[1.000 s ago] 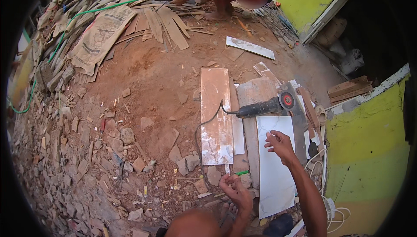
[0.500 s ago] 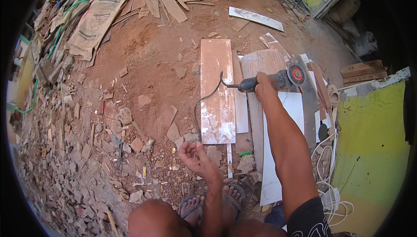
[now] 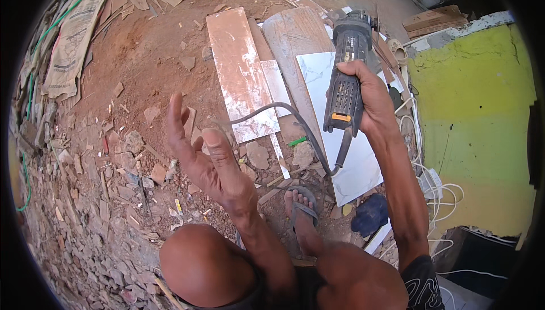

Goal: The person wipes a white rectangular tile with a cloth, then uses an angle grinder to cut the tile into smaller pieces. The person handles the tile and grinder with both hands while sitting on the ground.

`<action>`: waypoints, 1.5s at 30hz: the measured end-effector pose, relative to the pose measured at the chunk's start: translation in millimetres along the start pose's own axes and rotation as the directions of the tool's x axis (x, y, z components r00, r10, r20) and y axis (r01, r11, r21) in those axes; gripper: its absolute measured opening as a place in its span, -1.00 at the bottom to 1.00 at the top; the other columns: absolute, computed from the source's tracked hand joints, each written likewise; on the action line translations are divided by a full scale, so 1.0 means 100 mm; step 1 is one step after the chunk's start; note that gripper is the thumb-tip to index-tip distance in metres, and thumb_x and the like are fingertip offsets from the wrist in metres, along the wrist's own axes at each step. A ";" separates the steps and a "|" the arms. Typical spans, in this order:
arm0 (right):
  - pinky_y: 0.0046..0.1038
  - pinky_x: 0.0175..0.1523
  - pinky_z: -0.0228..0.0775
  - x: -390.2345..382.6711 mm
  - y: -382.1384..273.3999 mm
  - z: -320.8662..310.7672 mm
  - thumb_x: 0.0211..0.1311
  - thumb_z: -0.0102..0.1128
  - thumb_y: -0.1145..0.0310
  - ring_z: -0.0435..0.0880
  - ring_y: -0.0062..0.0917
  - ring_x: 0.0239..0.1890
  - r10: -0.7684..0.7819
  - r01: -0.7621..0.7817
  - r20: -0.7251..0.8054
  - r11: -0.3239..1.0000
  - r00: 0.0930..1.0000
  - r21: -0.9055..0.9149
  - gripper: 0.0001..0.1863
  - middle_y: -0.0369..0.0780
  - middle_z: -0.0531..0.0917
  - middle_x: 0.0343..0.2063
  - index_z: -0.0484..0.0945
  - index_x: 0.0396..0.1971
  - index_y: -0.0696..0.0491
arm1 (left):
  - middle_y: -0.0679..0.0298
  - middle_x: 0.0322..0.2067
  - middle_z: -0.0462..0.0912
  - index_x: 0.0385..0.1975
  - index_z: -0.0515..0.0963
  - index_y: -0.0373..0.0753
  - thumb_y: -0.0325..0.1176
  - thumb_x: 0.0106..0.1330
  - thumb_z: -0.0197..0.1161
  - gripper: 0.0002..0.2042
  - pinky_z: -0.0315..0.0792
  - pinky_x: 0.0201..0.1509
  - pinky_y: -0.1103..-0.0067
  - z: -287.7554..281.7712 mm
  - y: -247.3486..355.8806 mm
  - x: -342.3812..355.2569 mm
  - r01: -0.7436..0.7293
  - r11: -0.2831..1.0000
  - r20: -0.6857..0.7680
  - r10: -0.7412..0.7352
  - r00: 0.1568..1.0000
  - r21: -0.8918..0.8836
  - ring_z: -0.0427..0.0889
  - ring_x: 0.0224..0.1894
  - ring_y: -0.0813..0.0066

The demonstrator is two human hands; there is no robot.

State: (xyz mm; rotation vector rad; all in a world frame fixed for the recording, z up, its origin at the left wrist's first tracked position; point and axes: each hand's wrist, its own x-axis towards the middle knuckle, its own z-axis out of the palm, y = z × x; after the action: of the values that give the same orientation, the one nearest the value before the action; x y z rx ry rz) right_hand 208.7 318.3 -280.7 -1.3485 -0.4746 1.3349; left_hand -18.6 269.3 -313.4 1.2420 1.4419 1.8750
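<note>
My right hand grips a dark angle grinder by its body, its head pointing away from me. The power cord curves from the grinder's rear toward my left hand, which is raised with its fingers apart; I cannot tell whether the cord touches it. Beneath and beyond the grinder lie a white marbled tile, a dusty brown-and-white tile, a smaller white piece and a worn grey-brown slab. A narrow white strip sticks out below the brown tile.
Rubble and a paper sack on debris are at left. A green-yellow wall, a cardboard piece and white cables are at right. My sandalled foot and a dark blue bundle are below the tiles.
My right hand has taken hold of the grinder and lifted it toward me from the slabs. My left hand has risen and spread its fingers. The co-worker has left the view.
</note>
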 end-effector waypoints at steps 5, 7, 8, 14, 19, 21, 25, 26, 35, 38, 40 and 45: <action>-0.37 -0.29 0.73 -1.06 -0.42 -0.44 0.17 0.24 0.41 0.72 -0.45 -0.46 -0.256 0.260 -0.119 0.965 0.959 0.026 -0.66 -0.13 0.63 -0.38 0.47 -0.10 0.26 | -0.02 0.11 0.63 0.09 0.63 -0.29 0.09 0.59 -0.23 -0.40 0.12 0.42 0.25 0.20 0.37 -0.41 0.208 0.969 0.704 -0.241 0.669 0.133 0.48 0.25 0.18; -0.31 -0.27 0.72 -1.27 -0.57 -0.53 0.12 0.23 0.42 0.71 -0.41 -0.45 -0.275 0.269 -0.150 0.961 0.950 -0.058 -0.62 -0.10 0.63 -0.35 0.46 -0.07 0.26 | -0.18 -0.25 0.70 -0.11 0.71 -0.37 0.15 0.56 -0.22 -0.32 0.24 0.30 0.08 0.24 0.43 -0.50 0.321 0.863 0.837 -0.478 0.268 0.390 0.59 0.12 -0.10; -0.27 -0.26 0.71 -1.39 -0.67 -0.54 0.09 0.22 0.43 0.71 -0.38 -0.44 -0.293 0.278 -0.159 0.954 0.943 -0.110 -0.60 -0.09 0.62 -0.34 0.46 -0.06 0.26 | -0.20 -0.30 0.70 -0.14 0.70 -0.40 0.16 0.55 -0.21 -0.31 0.31 0.23 0.06 0.28 0.46 -0.53 0.198 0.843 0.846 -0.524 0.094 0.500 0.63 0.03 -0.17; -0.33 -0.43 0.63 -1.93 -0.35 -1.47 0.08 0.31 0.36 0.69 -0.38 -0.51 -0.186 0.127 -0.245 0.963 0.952 -0.239 -0.63 -0.10 0.63 -0.44 0.47 -0.15 0.22 | -0.38 -0.17 0.65 -0.21 0.60 -0.61 0.27 0.44 -0.05 -0.20 0.48 0.12 0.11 0.62 -0.25 -1.92 0.118 0.829 0.816 -0.496 -0.297 0.547 0.66 -0.09 -0.31; -0.41 -0.50 0.58 -2.12 0.32 -2.23 0.05 0.42 0.53 0.65 -0.45 -0.62 -0.348 0.166 -0.400 0.891 0.848 -0.423 -0.73 -0.16 0.62 -0.57 0.48 -0.30 0.18 | -0.03 -0.29 0.72 -0.18 0.62 -0.54 0.02 0.35 0.35 -0.45 0.58 -0.21 0.43 0.37 -0.64 -3.29 0.572 0.407 0.522 -0.852 -0.044 0.712 0.73 -0.29 0.29; -0.40 -0.51 0.58 -2.17 0.59 -2.48 0.02 0.42 0.55 0.65 -0.45 -0.61 -0.305 0.172 -0.420 0.930 0.855 -0.325 -0.71 -0.16 0.62 -0.55 0.48 -0.29 0.19 | 0.11 -0.36 0.73 -0.19 0.63 -0.50 -0.05 0.31 0.43 -0.51 0.55 -0.30 0.53 0.37 -0.66 -3.51 0.745 0.326 0.480 -0.877 0.009 0.582 0.69 -0.35 0.46; -0.40 -0.50 0.57 -2.20 0.80 -2.64 0.01 0.41 0.57 0.65 -0.45 -0.62 -0.234 0.162 -0.461 0.968 0.856 -0.191 -0.69 -0.15 0.62 -0.53 0.47 -0.26 0.21 | 0.22 -0.47 0.72 -0.22 0.63 -0.44 -0.11 0.32 0.43 -0.59 0.49 -0.33 0.55 0.54 -0.76 -3.72 0.794 0.498 0.441 -0.835 0.330 0.348 0.63 -0.42 0.52; -0.40 -0.50 0.57 -2.25 0.84 -2.79 0.01 0.41 0.57 0.65 -0.45 -0.62 -0.237 0.150 -0.470 0.965 0.851 -0.215 -0.69 -0.15 0.62 -0.53 0.47 -0.26 0.21 | 0.19 -0.46 0.72 -0.22 0.62 -0.44 -0.10 0.34 0.41 -0.59 0.50 -0.30 0.51 0.63 -0.71 -3.60 0.774 0.481 0.388 -0.861 0.328 0.412 0.64 -0.41 0.49; -0.42 -0.38 0.55 -2.20 0.73 -2.99 -0.04 0.41 0.61 0.65 -0.50 -0.55 -0.200 0.141 -0.421 0.976 0.885 -0.168 -0.59 -0.22 0.62 -0.49 0.46 -0.15 0.17 | 0.01 -0.41 0.66 -0.30 0.54 -0.43 -0.04 0.47 0.21 -0.55 0.48 -0.16 0.26 1.14 -0.68 -3.73 0.701 0.617 0.052 -0.763 0.645 0.359 0.61 -0.34 0.27; -0.38 -0.45 0.56 -2.20 0.78 -3.02 0.00 0.38 0.59 0.64 -0.45 -0.60 -0.252 0.172 -0.426 0.961 0.869 -0.219 -0.65 -0.17 0.61 -0.51 0.44 -0.20 0.19 | 0.06 -0.41 0.65 -0.30 0.53 -0.42 -0.07 0.48 0.22 -0.58 0.47 -0.20 0.32 0.92 -0.70 -3.61 0.716 0.622 0.103 -0.773 0.626 0.317 0.58 -0.34 0.37; -0.38 -0.44 0.56 -2.23 0.80 -3.04 0.00 0.38 0.59 0.64 -0.44 -0.59 -0.252 0.156 -0.439 0.958 0.863 -0.242 -0.64 -0.17 0.61 -0.50 0.44 -0.19 0.19 | 0.11 -0.38 0.64 -0.31 0.54 -0.40 -0.09 0.49 0.22 -0.61 0.45 -0.26 0.41 0.81 -0.67 -3.51 0.728 0.639 0.129 -0.766 0.629 0.247 0.54 -0.32 0.48; -0.36 -0.44 0.57 -2.28 0.87 -3.11 0.02 0.37 0.58 0.64 -0.44 -0.59 -0.204 0.148 -0.478 0.977 0.854 -0.153 -0.63 -0.17 0.61 -0.49 0.45 -0.16 0.21 | 0.14 -0.43 0.60 -0.33 0.54 -0.41 -0.07 0.50 0.19 -0.58 0.41 -0.27 0.34 1.04 -0.54 -3.12 0.664 0.665 0.166 -0.738 0.654 0.342 0.48 -0.36 0.46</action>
State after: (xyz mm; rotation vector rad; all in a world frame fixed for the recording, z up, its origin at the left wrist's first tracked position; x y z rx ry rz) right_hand 381.2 -31.9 -342.0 -1.6313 -0.3129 0.7774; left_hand 213.4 93.0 -475.1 0.8064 1.6982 0.9480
